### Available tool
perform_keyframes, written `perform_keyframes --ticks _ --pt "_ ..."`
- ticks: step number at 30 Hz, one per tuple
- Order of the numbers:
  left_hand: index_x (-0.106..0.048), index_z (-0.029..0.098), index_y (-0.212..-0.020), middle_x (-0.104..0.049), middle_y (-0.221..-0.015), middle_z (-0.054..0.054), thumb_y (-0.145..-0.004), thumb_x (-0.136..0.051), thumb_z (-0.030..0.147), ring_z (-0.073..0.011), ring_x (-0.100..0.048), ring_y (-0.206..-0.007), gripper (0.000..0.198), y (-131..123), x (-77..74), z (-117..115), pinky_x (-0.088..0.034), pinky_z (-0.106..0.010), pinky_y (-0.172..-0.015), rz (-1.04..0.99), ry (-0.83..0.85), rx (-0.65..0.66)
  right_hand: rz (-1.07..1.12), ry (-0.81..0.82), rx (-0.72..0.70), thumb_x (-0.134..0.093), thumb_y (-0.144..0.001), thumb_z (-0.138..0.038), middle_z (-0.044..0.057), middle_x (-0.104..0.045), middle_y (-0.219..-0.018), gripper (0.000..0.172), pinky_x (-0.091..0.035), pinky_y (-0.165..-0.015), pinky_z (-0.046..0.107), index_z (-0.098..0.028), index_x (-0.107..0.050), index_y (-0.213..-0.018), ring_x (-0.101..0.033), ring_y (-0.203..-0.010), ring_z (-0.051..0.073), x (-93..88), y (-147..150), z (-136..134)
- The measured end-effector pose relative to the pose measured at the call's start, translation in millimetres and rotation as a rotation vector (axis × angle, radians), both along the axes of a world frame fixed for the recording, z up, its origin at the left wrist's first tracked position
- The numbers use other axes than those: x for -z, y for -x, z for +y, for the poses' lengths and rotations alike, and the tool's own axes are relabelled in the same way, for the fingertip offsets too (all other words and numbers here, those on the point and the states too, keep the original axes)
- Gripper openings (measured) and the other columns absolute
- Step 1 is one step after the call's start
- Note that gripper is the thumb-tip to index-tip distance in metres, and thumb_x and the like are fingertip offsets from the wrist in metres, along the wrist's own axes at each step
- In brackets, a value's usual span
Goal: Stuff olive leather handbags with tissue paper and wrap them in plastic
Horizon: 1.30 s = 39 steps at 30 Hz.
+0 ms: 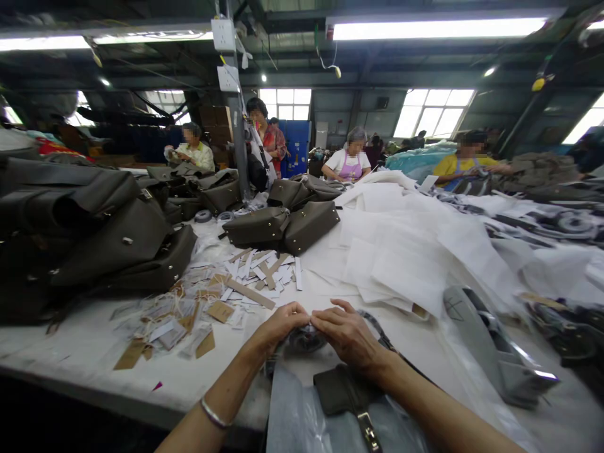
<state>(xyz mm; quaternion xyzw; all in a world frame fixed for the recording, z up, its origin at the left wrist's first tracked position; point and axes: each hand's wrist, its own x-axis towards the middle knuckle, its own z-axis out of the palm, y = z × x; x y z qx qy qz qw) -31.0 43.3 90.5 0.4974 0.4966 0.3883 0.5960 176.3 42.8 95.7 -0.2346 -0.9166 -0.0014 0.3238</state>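
A dark coiled strap [306,341], wrapped in what looks like clear film, stands between my two hands above the table. My left hand [284,324] closes on its left upper side, thumb and fingers pressed together. From the right, my right hand [346,333] grips the top of the same coil, its fingertips almost meeting the left ones. Part of the coil is hidden behind the fingers. Below my hands lies a bag [302,412] with a greyish, plastic-covered surface, a dark olive tab [337,390] and a metal buckle [367,428]. A dark strap runs beside my right wrist.
Paper tags [219,311] and card strips [264,270] lie to the left. Olive bags [113,220] are heaped far left, with more [311,226] ahead. White sheets [401,251] cover the right; a large grey stapler-like tool [495,346] lies nearer. Several people work beyond.
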Motion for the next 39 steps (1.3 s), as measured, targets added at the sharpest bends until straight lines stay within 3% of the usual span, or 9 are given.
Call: perform_keyframes --ticks 4,8,11,14,18,22,25,34,39 --pt "-0.053 0.018 -0.072 -0.057 -0.062 0.004 -0.054 -0.073 0.035 -0.0142 -0.051 -0.062 0.032 -5 -5.2 1 -0.036 -0.025 -0.061 0.025 -0.015 0.016 0.004 -0.021 0.099 -0.053 -0.097 -0.019 0.003 -0.075 -0.102 0.020 -0.038 -0.104 0.040 -0.025 -0.067 -0.109 -0.068 -0.084 0.015 -1.9 6 -5" --pt "-0.049 0.019 -0.066 -0.053 -0.056 0.005 -0.054 -0.072 0.039 -0.0129 -0.047 -0.056 0.032 -2 -5.0 5 -0.033 -0.023 -0.057 0.057 -0.036 0.046 0.001 0.011 0.200 -0.063 -0.092 -0.025 0.000 -0.076 -0.095 0.008 -0.036 -0.106 0.038 -0.026 -0.071 -0.092 -0.068 -0.086 0.014 -25.9 -13 -13" --pt "-0.051 0.019 -0.067 -0.060 -0.059 0.002 -0.056 -0.074 0.047 -0.0152 -0.051 -0.057 0.037 4 1.3 9 -0.037 -0.024 -0.058 0.057 -0.006 0.035 0.167 0.041 0.400 -0.059 -0.093 -0.025 0.001 -0.075 -0.092 0.012 -0.042 -0.098 0.035 -0.025 -0.071 -0.092 -0.068 -0.088 0.015 -53.2 -74 -24" --pt "-0.052 0.020 -0.069 -0.063 -0.061 0.000 -0.056 -0.075 0.053 -0.0170 -0.055 -0.056 0.043 7 6.0 9 -0.040 -0.025 -0.057 0.000 0.033 -0.003 0.348 0.152 0.777 -0.058 -0.090 -0.035 0.006 -0.076 -0.092 0.020 -0.049 -0.085 0.035 -0.023 -0.074 -0.090 -0.069 -0.089 0.022 -69.3 -166 -45" --pt "-0.050 0.020 -0.067 -0.064 -0.057 0.000 -0.055 -0.078 0.051 -0.0163 -0.055 -0.052 0.043 6 4.5 4 -0.039 -0.024 -0.054 -0.058 0.040 -0.035 0.475 0.498 1.212 -0.062 -0.072 -0.048 0.007 -0.076 -0.085 0.031 -0.051 -0.077 0.037 -0.020 -0.075 -0.077 -0.069 -0.083 0.029 -53.6 -273 -69" --pt "-0.050 0.020 -0.065 -0.064 -0.053 -0.001 -0.055 -0.076 0.045 -0.0145 -0.052 -0.049 0.037 3 3.7 2 -0.036 -0.023 -0.052 -0.110 -0.004 -0.056 0.652 0.847 1.207 -0.063 -0.060 -0.056 0.008 -0.067 -0.057 0.036 -0.049 -0.055 0.036 -0.021 -0.071 -0.057 -0.065 -0.062 0.029 -15.7 -308 -71" --pt "-0.050 0.020 -0.063 -0.064 -0.051 -0.002 -0.056 -0.074 0.040 -0.0141 -0.051 -0.047 0.032 3 7.2 4 -0.034 -0.022 -0.051 -0.118 -0.032 -0.073 0.833 0.822 1.222 -0.061 -0.061 -0.056 0.010 -0.072 -0.070 0.035 -0.050 -0.056 0.037 -0.023 -0.074 -0.063 -0.068 -0.069 0.030 -1.3 -301 -70" --pt "-0.051 0.019 -0.064 -0.064 -0.052 -0.006 -0.057 -0.075 0.037 -0.0154 -0.054 -0.047 0.030 4 14.2 7 -0.036 -0.023 -0.050 -0.161 -0.021 -0.089 0.873 0.924 1.159 -0.072 -0.047 -0.056 0.012 -0.076 -0.080 0.031 -0.055 -0.074 0.046 -0.026 -0.074 -0.056 -0.069 -0.091 0.039 -8.5 -308 -62" --pt "-0.051 0.020 -0.064 -0.063 -0.051 -0.004 -0.056 -0.075 0.037 -0.0153 -0.054 -0.048 0.031 5 17.8 7 -0.036 -0.023 -0.051 -0.191 -0.045 -0.118 0.846 0.736 1.196 -0.070 -0.044 -0.051 0.012 -0.075 -0.074 0.022 -0.057 -0.071 0.051 -0.031 -0.070 -0.053 -0.069 -0.088 0.045 -5.9 -324 -71"
